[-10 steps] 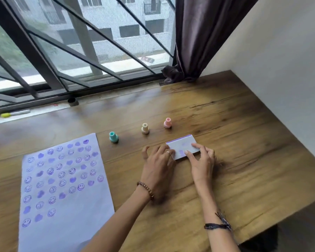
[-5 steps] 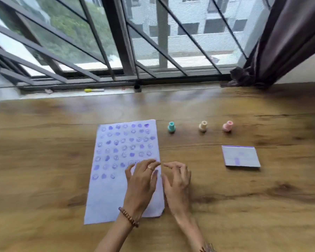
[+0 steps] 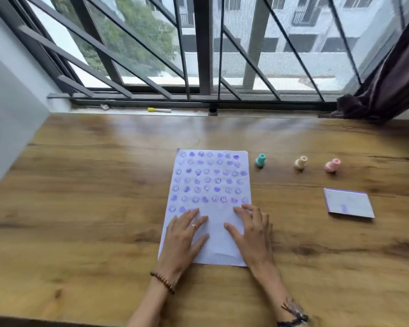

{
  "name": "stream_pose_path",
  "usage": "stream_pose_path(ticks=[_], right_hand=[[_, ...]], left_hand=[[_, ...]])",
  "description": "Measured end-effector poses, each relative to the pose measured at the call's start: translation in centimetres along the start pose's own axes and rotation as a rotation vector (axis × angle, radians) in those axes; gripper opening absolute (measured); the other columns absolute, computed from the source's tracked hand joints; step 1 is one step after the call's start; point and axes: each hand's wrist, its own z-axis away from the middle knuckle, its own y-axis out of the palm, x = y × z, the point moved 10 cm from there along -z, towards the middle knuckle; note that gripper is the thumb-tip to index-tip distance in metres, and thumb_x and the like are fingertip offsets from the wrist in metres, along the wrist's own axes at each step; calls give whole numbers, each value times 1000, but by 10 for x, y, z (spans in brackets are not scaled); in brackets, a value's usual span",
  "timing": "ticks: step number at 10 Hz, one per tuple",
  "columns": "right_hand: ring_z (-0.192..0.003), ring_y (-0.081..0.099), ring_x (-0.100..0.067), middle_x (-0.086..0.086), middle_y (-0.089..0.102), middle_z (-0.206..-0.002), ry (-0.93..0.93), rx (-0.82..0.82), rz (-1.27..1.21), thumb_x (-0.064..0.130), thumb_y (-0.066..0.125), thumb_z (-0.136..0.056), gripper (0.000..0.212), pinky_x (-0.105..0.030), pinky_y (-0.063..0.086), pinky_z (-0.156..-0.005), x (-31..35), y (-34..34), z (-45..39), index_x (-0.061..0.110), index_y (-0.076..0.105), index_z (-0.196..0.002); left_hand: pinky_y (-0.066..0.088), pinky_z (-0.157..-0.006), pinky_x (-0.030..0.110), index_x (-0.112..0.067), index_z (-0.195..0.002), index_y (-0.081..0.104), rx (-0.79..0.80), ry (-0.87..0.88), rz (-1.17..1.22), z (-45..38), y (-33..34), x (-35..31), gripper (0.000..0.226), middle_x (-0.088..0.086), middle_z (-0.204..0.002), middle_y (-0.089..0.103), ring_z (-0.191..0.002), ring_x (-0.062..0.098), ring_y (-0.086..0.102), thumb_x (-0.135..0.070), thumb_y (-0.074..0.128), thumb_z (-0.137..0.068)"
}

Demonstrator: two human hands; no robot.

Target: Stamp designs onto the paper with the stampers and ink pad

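On grained wood, both flat hands (image 3: 219,234) press thin paper (image 3: 210,185).

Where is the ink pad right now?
In the head view the ink pad lies flat on the wooden table, on the right side, nearer the person than the pink stamper and well right of the paper; neither hand touches it.

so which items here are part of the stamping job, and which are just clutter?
Job:
paper, under both hands
teal stamper
cream stamper
pink stamper
ink pad, lid closed
left hand and right hand, flat on the paper

Lying about:
yellow-capped marker on the sill
curtain
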Motion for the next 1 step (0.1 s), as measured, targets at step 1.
stream_pose_path(ticks=[1], right_hand=[[-98, 40, -17, -2, 64, -114, -30, -85, -15, 33, 60, -77, 31, -40, 48, -80, 16, -13, -1, 21, 62, -106]], left_hand=[[18, -107, 33, -25, -122, 53, -15, 26, 16, -6, -3, -9, 46, 3, -137, 51, -129, 16, 41, -46, 38, -84]])
